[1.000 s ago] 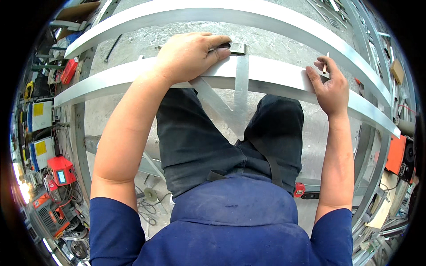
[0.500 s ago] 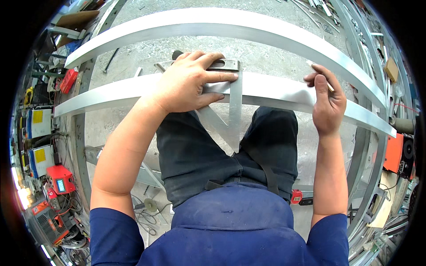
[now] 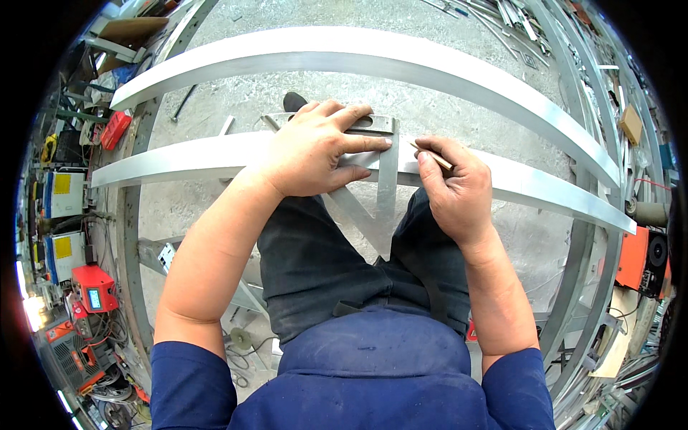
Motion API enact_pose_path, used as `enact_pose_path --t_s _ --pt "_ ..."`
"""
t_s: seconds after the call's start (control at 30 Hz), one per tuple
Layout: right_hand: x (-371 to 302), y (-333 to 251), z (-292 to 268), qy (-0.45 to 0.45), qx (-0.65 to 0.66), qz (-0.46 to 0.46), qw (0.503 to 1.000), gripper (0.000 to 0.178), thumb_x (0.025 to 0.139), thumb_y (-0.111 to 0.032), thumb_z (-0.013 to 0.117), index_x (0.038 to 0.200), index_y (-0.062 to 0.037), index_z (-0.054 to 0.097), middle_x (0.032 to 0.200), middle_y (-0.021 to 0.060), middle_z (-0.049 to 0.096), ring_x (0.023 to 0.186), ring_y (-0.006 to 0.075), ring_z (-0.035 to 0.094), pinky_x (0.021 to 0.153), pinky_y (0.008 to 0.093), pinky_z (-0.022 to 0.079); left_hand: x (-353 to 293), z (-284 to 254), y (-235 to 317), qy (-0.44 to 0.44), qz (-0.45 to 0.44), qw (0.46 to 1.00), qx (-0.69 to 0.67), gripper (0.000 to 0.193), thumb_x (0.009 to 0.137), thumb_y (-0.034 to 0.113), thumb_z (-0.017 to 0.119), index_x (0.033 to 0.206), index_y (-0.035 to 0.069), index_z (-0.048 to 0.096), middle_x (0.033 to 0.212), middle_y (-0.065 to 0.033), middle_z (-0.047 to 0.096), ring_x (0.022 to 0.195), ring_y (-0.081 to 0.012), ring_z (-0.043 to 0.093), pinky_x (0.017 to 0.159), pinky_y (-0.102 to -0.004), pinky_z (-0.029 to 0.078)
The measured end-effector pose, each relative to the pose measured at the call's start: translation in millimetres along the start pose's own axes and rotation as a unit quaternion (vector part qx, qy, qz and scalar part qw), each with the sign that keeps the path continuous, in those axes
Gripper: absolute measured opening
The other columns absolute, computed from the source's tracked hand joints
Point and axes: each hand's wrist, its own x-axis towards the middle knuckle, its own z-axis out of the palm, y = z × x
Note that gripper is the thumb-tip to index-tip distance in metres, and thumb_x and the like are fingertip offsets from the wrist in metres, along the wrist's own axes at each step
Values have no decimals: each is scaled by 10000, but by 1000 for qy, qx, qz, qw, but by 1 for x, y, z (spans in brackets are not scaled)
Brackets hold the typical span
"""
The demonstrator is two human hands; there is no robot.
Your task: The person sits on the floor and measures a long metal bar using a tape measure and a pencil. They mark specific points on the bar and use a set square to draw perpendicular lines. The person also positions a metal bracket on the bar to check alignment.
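Note:
My left hand (image 3: 313, 152) grips a metal triangle square (image 3: 386, 193) against the nearer silver bar (image 3: 534, 180). The thumb is on the near side, and the fingers lie over the square's thick slotted edge. One blade hangs past the bar toward my lap, its tip above my trousers. Pinched in my right hand (image 3: 460, 192) is a pencil (image 3: 438, 158), its tip over the bar just right of the square. Whether the tip touches the metal I cannot tell.
A second silver bar (image 3: 358, 54) runs parallel farther off. Both bars rest across metal side rails (image 3: 130, 236). Red-and-black machines (image 3: 97, 289) and cables crowd the left. An orange machine (image 3: 636, 258) and metal offcuts stand at the right.
My right hand has moved left with the pencil, from farther along the bar to beside the square. My left hand keeps its hold on the square.

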Motion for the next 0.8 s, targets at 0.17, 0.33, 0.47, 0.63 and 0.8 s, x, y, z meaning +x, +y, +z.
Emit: enact_pose_path --t_s 0.17,0.33,0.47,0.63,0.8 --pt "1 0 0 -9 -22 -4 1000 174 922 -77 711 1071 3 753 983 168 762 895 339 724 804 395 574 0 2 0 2 -4 1000 -4 544 795 327 868 1326 362 750 1468 -102 606 1247 -308 601 1089 -460 481" --pt "-6 -9 -9 -65 -96 -76 990 113 895 -87 736 998 -47 758 936 119 756 880 305 707 801 394 551 0 2 0 0 -6 1000 -5 553 784 320 871 1322 361 750 1467 -104 606 1252 -315 600 1093 -467 479" --pt "-19 -29 -40 -241 -20 -115 963 74 851 -106 786 917 -92 757 828 72 735 788 265 691 766 383 544 0 4 -2 4 -6 1000 -8 549 784 312 869 1319 356 753 1470 -108 603 1263 -322 600 1097 -469 476" --pt "0 -16 -50 -70 15 35 997 175 978 -163 733 1096 -39 772 917 127 776 878 240 745 789 343 568 -1 0 -2 -10 -3 1000 -13 592 787 308 862 1360 350 721 1473 -107 601 1275 -328 594 1107 -478 468" --pt "24 30 -29 8 -77 -3 997 200 1005 -184 700 1137 -48 764 1005 151 783 880 272 755 794 363 575 4 -7 4 -21 -35 999 -31 657 884 333 773 1502 235 573 1396 -133 641 1290 -341 600 1142 -483 452"
